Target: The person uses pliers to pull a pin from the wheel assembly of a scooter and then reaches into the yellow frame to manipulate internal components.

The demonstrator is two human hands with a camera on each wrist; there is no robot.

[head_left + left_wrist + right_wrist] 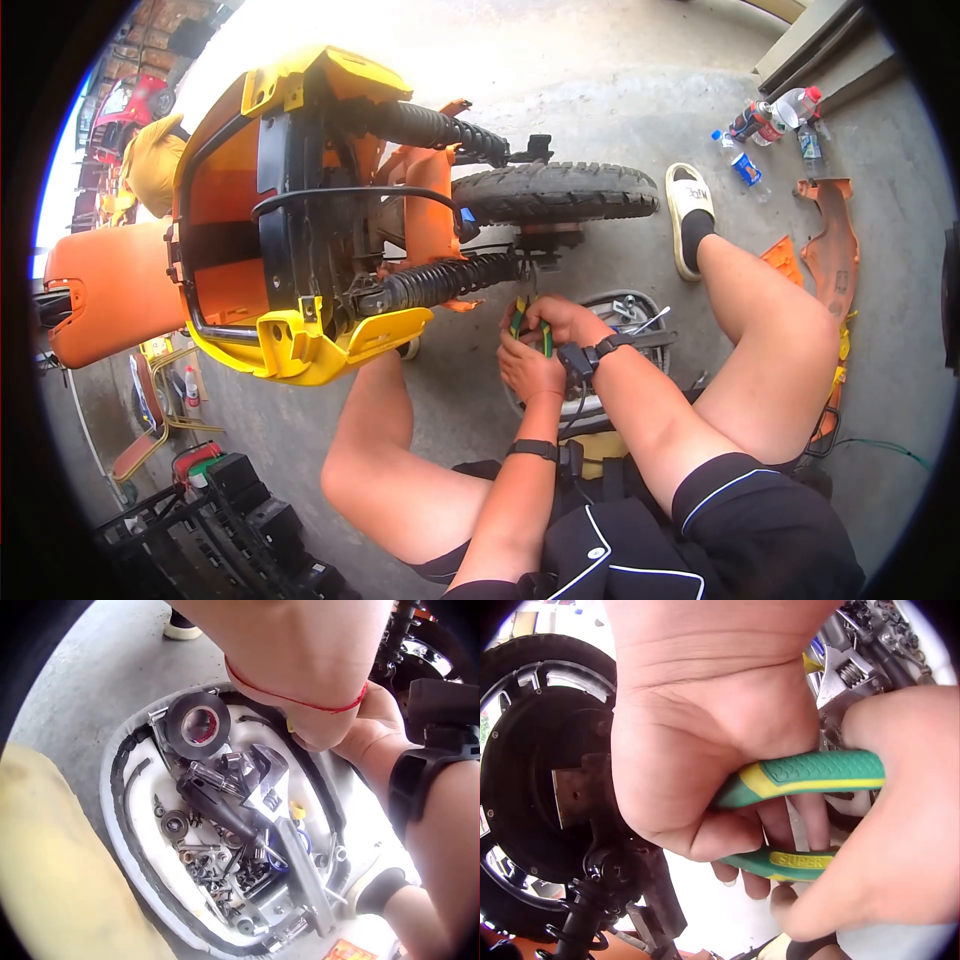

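Both hands grip one pair of pliers with green and yellow handles (825, 774), held in front of the rear wheel (560, 190) of a tipped-over scooter. In the head view, the left hand (530, 370) is lower on the handles and the right hand (568, 318) is closer to the wheel. The pliers' head points up at the end of a black coil-spring shock absorber (440, 283), close to the wheel hub (540, 757). What the pliers' tips hold is hidden. In the right wrist view, fingers of both hands wrap the two handles.
Below the hands lies a tray (124, 825) of bolts, black tape (176, 720), a screwdriver (214, 806) and an adjustable wrench (300, 870). Orange panels (830, 240) and bottles (765, 125) are at right. The scooter's yellow body (290, 350) is at left.
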